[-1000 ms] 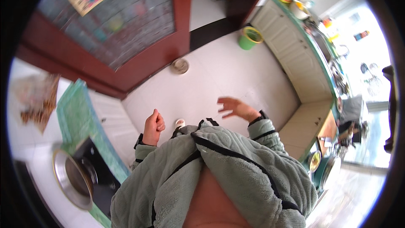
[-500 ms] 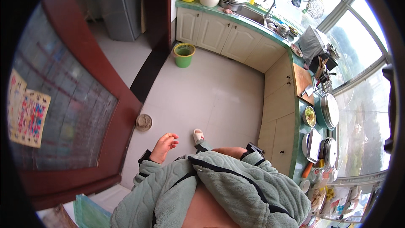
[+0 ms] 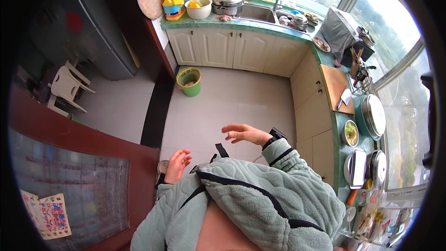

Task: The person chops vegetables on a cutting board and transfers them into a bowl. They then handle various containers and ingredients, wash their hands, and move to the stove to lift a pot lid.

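Note:
My left hand [image 3: 178, 165] hangs low in front of me with loosely curled fingers apart and nothing in them. To its right, my right hand [image 3: 245, 133] reaches across my body, fingers stretched out and holding nothing. Both wrists carry dark bands, and the sleeves are pale green fleece [image 3: 278, 176]. Below the hands lies the light tiled floor [image 3: 241, 100]. Neither hand touches anything. A small round bowl [image 3: 162, 166] on the floor shows partly behind my left wrist. Farther ahead, a green bucket [image 3: 189, 83] with a yellow rim stands by the doorway.
Cream cabinets [image 3: 251, 49] with a green counter run along the far side and right. A sink [image 3: 258, 13] is at the back. On the right counter lie a cutting board [image 3: 337, 88], a cleaver [image 3: 345, 97] and pots [image 3: 374, 114]. A red-framed door [image 3: 139, 176] stands at left.
My right hand has come up and forward, fingers now in view. The view has shifted ahead, so the sink, bucket and counter appear nearer, and a white chair shows through the doorway.

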`<act>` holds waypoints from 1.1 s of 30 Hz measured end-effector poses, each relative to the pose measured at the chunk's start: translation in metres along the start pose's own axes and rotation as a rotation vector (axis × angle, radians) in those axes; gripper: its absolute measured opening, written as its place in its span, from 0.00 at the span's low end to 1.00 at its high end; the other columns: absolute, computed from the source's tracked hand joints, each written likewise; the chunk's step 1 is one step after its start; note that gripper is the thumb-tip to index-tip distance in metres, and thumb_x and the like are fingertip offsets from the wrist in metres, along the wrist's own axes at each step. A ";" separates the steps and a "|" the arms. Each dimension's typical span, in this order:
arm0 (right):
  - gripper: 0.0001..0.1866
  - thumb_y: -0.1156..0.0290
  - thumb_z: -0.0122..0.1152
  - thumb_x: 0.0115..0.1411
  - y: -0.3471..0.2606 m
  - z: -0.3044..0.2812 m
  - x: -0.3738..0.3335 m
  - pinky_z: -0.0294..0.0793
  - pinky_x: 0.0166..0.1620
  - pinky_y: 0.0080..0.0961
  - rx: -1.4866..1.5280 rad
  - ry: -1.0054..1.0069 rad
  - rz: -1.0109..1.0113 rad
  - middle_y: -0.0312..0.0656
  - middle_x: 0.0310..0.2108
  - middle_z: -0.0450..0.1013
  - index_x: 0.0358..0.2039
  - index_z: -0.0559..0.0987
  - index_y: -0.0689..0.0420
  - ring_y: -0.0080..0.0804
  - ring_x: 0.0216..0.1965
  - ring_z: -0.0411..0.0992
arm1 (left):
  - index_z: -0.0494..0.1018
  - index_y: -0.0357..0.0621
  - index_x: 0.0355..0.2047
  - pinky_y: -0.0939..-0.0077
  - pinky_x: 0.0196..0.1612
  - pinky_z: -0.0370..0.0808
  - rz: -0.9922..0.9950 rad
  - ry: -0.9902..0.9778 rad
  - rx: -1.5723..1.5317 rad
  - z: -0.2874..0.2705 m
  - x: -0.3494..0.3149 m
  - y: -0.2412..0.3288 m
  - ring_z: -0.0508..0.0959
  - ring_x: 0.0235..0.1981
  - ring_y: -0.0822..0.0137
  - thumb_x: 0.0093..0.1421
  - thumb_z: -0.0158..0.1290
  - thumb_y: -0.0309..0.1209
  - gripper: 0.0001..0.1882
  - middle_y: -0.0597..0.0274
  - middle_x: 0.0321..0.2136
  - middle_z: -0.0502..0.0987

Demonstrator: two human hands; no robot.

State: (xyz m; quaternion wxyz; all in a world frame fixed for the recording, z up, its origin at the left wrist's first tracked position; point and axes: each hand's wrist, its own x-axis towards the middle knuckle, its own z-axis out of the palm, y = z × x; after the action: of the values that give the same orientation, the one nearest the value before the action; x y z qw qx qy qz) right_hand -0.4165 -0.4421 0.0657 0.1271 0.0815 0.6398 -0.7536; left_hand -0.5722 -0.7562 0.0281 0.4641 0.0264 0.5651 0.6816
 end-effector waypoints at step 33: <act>0.09 0.69 0.53 0.61 -0.029 -0.022 0.097 0.69 0.49 0.25 0.014 0.931 0.068 0.38 0.38 0.72 0.36 0.79 0.58 0.26 0.43 0.69 | 0.72 0.43 0.39 0.77 0.42 0.72 -0.432 -0.740 0.499 0.053 0.372 0.156 0.75 0.39 0.71 0.62 0.48 0.30 0.08 0.63 0.38 0.75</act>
State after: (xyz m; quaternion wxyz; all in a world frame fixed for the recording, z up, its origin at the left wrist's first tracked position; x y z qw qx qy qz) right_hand -0.5181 -0.4247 0.0619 -0.1495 0.4328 0.6205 -0.6366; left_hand -0.8470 -0.4593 -0.0106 0.7439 0.2591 0.5007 0.3587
